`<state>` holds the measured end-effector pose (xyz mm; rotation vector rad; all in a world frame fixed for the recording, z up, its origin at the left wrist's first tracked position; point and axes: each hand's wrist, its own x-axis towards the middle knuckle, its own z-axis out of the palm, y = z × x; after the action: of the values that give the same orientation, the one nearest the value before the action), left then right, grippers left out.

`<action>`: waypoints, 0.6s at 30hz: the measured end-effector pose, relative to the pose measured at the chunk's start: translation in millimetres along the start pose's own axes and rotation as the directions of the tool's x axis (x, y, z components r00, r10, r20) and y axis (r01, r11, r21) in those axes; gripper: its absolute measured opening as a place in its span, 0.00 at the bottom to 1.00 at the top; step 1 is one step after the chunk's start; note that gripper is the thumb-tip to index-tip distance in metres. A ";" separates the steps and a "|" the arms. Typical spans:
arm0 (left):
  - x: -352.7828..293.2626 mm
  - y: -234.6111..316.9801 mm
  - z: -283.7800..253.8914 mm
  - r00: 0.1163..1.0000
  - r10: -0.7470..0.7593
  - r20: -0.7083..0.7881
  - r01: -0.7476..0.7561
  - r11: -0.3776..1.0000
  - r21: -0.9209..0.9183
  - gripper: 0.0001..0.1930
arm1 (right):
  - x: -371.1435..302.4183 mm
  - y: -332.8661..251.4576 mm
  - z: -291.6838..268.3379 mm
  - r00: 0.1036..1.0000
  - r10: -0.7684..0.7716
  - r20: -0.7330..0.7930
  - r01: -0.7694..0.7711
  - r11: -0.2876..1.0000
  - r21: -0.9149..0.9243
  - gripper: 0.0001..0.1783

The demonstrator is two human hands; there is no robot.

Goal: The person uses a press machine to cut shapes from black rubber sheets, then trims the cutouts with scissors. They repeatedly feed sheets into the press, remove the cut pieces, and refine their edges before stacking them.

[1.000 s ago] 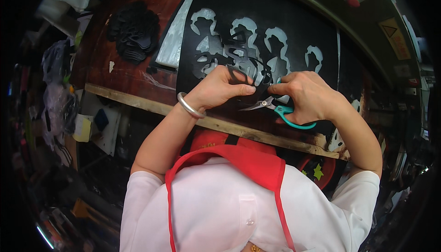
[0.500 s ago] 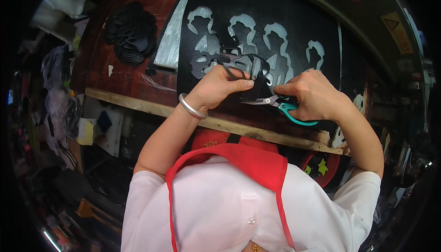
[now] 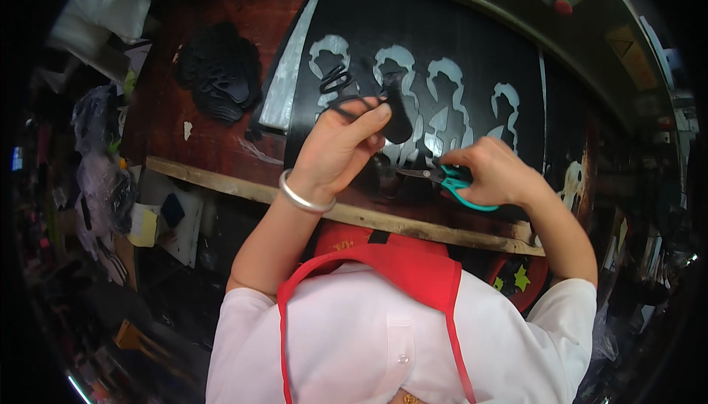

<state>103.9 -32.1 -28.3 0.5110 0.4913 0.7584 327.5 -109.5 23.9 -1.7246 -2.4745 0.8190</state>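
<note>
Pinched between the thumb and fingers of my left hand [image 3: 333, 146] is a thin black cut-out piece [image 3: 398, 109]. Its loops and a broad rounded end stick out past the fingertips, above the black sheet. To the right, my right hand [image 3: 495, 174] grips scissors with teal handles [image 3: 461, 190]. Their blades point left, below the held piece and apart from it; whether the blades are parted is hard to see. Behind both hands lies the large black sheet [image 3: 450, 21], with several curved openings showing a pale surface.
A pile of black cut pieces [image 3: 219, 72] sits on the reddish-brown table [image 3: 158, 127] at the left. A wooden strip [image 3: 221, 183] runs along the table's near edge. Below it at the right is a red container [image 3: 531, 295] with yellow-green shapes. A red button [image 3: 563, 6] is at the far right.
My left hand has turned upward, and the black piece in it has swung up and now hangs differently. The scissors remain in my right hand, slightly lower. The whole view has shifted a little.
</note>
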 end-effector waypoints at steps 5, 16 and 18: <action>-23.9 -4.7 25.4 0.970 0.158 -0.183 -0.201 0.948 -0.248 0.05 | -17.4 -26.7 45.3 0.959 0.234 -0.158 -0.013 0.594 0.805 0.26; -23.0 -39.9 44.9 0.884 0.414 -0.218 -0.423 0.906 0.007 0.04 | 13.4 -73.1 87.4 0.820 0.286 -0.495 0.260 0.585 0.768 0.31; -19.6 -42.7 44.5 0.870 0.436 -0.229 -0.433 0.899 0.067 0.03 | 13.4 -73.9 89.1 0.834 0.290 -0.469 0.236 0.582 0.778 0.30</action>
<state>139.6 -84.4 -14.8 0.5534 0.6138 1.2627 231.1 -152.7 -25.3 -1.3372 -1.3047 1.0328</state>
